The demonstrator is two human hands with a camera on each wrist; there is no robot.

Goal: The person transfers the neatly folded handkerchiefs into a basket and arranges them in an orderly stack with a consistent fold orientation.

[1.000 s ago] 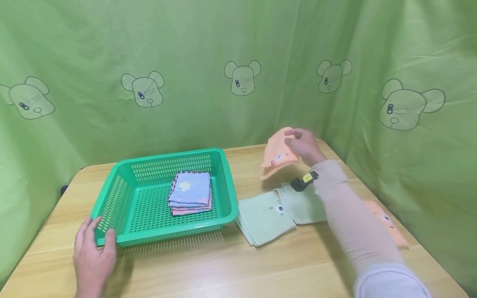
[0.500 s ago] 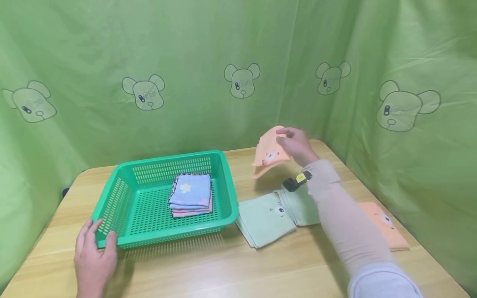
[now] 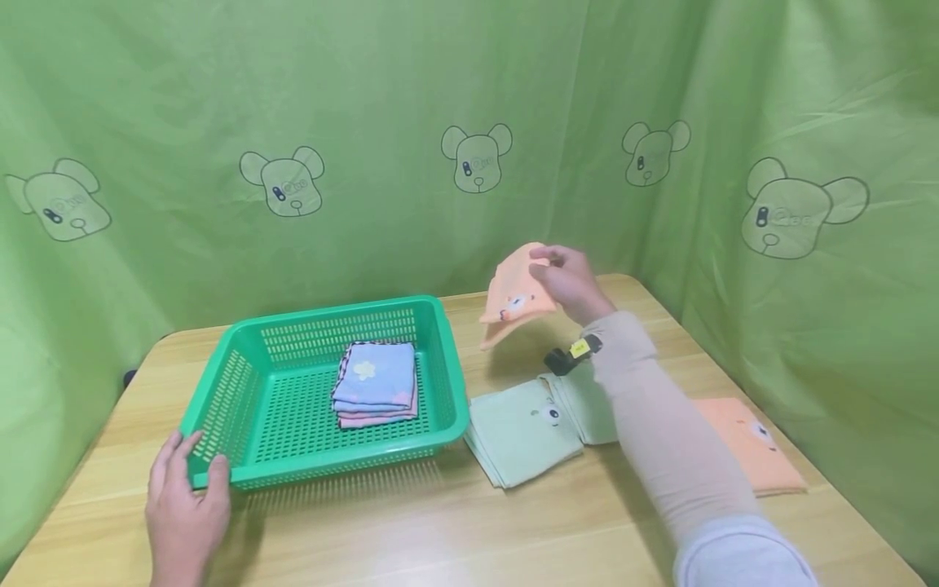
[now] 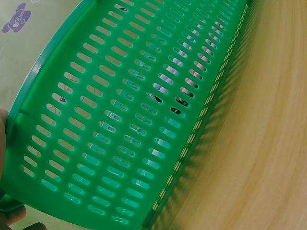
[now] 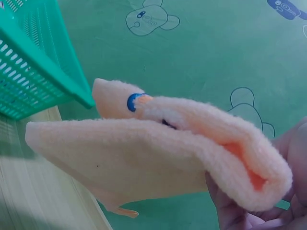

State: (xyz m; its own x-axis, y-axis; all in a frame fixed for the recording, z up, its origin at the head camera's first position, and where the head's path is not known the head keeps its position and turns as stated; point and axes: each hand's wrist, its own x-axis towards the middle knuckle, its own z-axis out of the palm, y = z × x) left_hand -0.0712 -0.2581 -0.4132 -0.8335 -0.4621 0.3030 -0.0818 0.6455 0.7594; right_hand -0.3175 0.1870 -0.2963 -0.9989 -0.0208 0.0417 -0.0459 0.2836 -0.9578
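Note:
My right hand (image 3: 574, 287) pinches a folded orange towel (image 3: 515, 281) by its edge, above the back of the table to the right of the basket. A printed animal face shows on it. In the right wrist view the thick fold of this towel (image 5: 120, 153) faces the camera, with fingers behind its near end. My left hand (image 3: 187, 518) grips the front left corner of a green plastic basket (image 3: 345, 451), thumb and fingers over the rim. Inside the basket, toward the right, lies a stack of folded cloths (image 3: 377, 379), a blue flowered one on top.
Two folded pale green towels (image 3: 524, 432) lie right of the basket; my right forearm partly covers the farther one. Another folded orange towel (image 3: 751, 444) lies near the table's right edge. Green curtains (image 3: 381, 106) with bear prints enclose the wooden table (image 3: 411, 538).
My right hand has moved left with the orange towel, closer to the basket. The left hand keeps its place at the basket's corner.

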